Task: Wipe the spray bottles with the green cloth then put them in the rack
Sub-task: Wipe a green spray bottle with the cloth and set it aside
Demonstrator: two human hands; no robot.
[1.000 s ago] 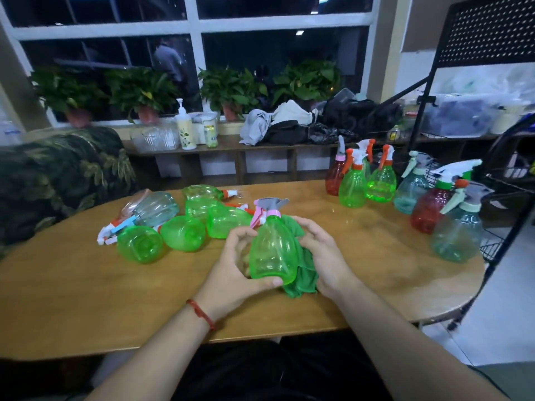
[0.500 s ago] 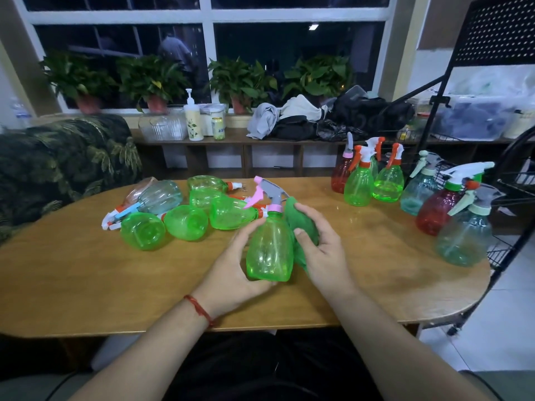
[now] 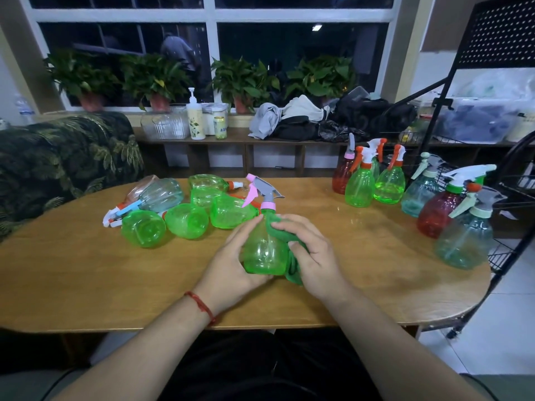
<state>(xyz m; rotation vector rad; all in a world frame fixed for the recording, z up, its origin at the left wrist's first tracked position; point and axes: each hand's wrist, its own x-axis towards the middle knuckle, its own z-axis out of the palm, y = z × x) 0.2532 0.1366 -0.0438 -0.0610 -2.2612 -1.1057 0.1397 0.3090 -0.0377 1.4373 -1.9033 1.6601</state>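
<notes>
A green spray bottle (image 3: 263, 250) with a pink-and-grey trigger head stands upright at the near middle of the wooden tabletop (image 3: 86, 270). The left hand (image 3: 231, 261) has its fingers curled round the bottle's left side. The right hand (image 3: 315, 256) grips the green cloth (image 3: 294, 272) and presses it against the bottle's right side and shoulder. A red string bracelet (image 3: 202, 306) sits on the left wrist.

To the far left, a cluster of bottles lies on its side. There are four green ones (image 3: 143, 231), touching or just beside each other, and a pale clear-blue bottle (image 3: 162, 195) behind them. To the far right, six bottles stand upright. They are a red bottle (image 3: 343, 175), two green bottles (image 3: 360, 186), a teal bottle (image 3: 419, 192), a second red bottle (image 3: 437, 212) and a larger teal bottle (image 3: 463, 241) near the right edge. All are translucent, and I cannot tell whether any holds liquid.

A black wire rack (image 3: 502, 254) stands just beside the tabletop's right end, over a pale tiled floor (image 3: 498, 328).

Beyond the tabletop, a low wooden shelf (image 3: 237, 137) under the dark window carries a clear plastic container (image 3: 165, 125), a white pump bottle (image 3: 195, 117) and a heap of clothes (image 3: 289, 117). Potted plants (image 3: 156, 79) line the sill. At far left sits a leaf-patterned sofa (image 3: 66, 149).
</notes>
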